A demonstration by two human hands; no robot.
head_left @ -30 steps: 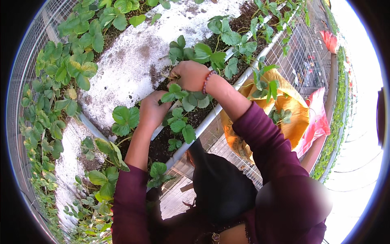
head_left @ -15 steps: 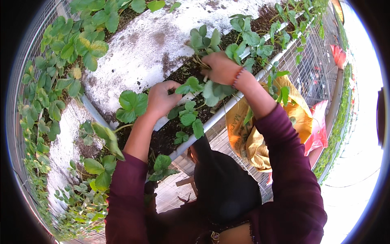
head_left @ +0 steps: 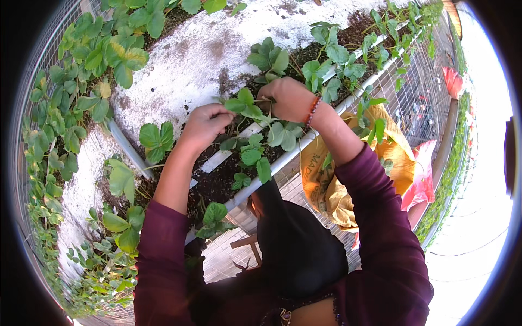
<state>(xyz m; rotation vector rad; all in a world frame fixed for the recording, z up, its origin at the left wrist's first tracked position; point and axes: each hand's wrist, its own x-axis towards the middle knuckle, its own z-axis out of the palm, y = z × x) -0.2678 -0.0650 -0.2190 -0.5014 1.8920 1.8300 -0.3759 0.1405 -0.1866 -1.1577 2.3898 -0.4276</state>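
A strawberry plant's leafy sprig [head_left: 243, 101] lies between my two hands, over the dark soil of the bed. My left hand [head_left: 204, 129] is closed at the sprig's left side, thumb and fingers pinched together. Whatever sits between those fingertips is too small to make out. My right hand [head_left: 289, 100] is closed at the sprig's right end, pinching its thin stems; its fingertips are partly hidden. Another leaf cluster [head_left: 269, 57] rises just beyond the right hand. Below the hands, green leaves [head_left: 253, 155] hang toward the pale pipe [head_left: 288, 157] along the bed's edge.
White sheeting [head_left: 179, 65] with soil smears stretches beyond the hands. More strawberry plants [head_left: 92, 51] grow at left. A yellow sack [head_left: 399, 157] and a pink bag [head_left: 420, 174] lie at right, by wire mesh [head_left: 416, 103]. A white strip [head_left: 215, 161] crosses the soil.
My right hand has moved down and slightly left, away from the upper leaf cluster. My left hand has shifted slightly, its fingertips now at the sprig. The sprig has been raised between the hands.
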